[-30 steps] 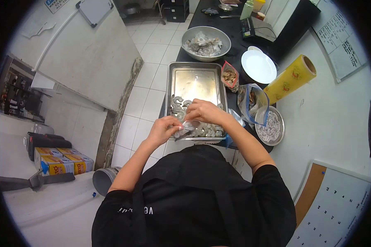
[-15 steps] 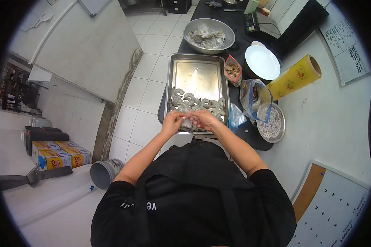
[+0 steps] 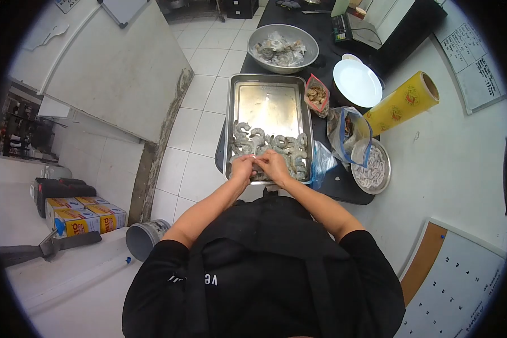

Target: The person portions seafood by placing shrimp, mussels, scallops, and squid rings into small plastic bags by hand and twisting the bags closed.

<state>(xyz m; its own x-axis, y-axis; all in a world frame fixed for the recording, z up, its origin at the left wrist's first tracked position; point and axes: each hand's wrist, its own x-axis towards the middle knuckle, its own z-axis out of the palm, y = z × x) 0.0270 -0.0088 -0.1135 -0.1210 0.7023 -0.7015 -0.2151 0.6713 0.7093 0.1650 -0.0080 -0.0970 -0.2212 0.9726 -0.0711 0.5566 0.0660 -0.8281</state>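
Note:
Both hands meet over the near end of a steel tray (image 3: 270, 101). My left hand (image 3: 243, 168) and my right hand (image 3: 272, 167) are closed, fingertips pinching together at a small clear plastic bag (image 3: 254, 157). Most of the bag is hidden by the fingers, so its contents do not show clearly. Grey raw shrimp (image 3: 257, 134) lie in rows across the near half of the tray, around and beyond my hands.
Behind the tray stands a metal bowl (image 3: 257, 60) with plastic-wrapped shrimp. On the right are a red-edged pouch (image 3: 316, 97), a blue-edged zip bag (image 3: 338, 127), blue plastic (image 3: 322, 160), a bowl of pale shrimp (image 3: 372, 176), a white dish (image 3: 357, 83) and a yellow roll (image 3: 403, 104).
My hands have turned and drawn closer together at the fingertips. The greyish bundle that hung below them is now hidden behind them.

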